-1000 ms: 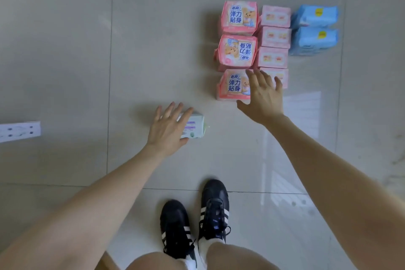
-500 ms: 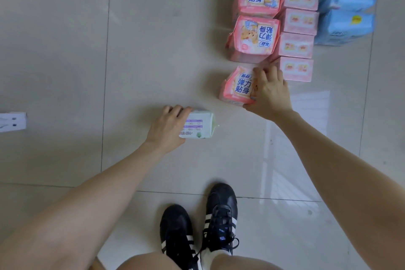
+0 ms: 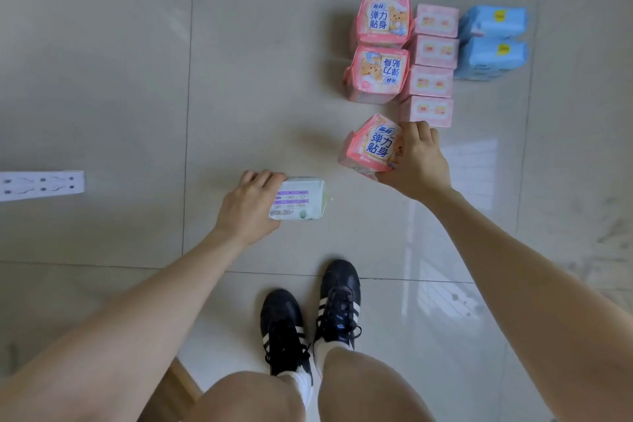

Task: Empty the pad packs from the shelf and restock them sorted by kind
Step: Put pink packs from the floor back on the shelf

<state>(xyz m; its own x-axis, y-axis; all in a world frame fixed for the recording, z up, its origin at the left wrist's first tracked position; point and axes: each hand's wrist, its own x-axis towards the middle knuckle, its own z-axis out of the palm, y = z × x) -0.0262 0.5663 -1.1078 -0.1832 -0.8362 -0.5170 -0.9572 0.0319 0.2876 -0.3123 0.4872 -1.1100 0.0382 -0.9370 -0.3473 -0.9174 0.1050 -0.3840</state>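
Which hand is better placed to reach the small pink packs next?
Probably right: the right hand grips a bear pack beside the nearest small pink pack; the left hand holds the white pack farther away.

- Head camera, the one view: sits above the shoes [image 3: 339,298] and faces steeply down at the floor [image 3: 102,79].
- Range: close; both forearms [image 3: 137,319] enter from the lower corners.
- Frame: shoes at bottom centre; left hand [image 3: 248,207], gripping white pack [image 3: 301,197], just ahead of shoes; right hand [image 3: 416,161], gripping pink pack [image 3: 371,146], ahead-right; other packs [image 3: 433,51] farther ahead-right.

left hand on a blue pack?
No, the left hand grips a white pack with a purple label; both blue packs lie untouched farther off.
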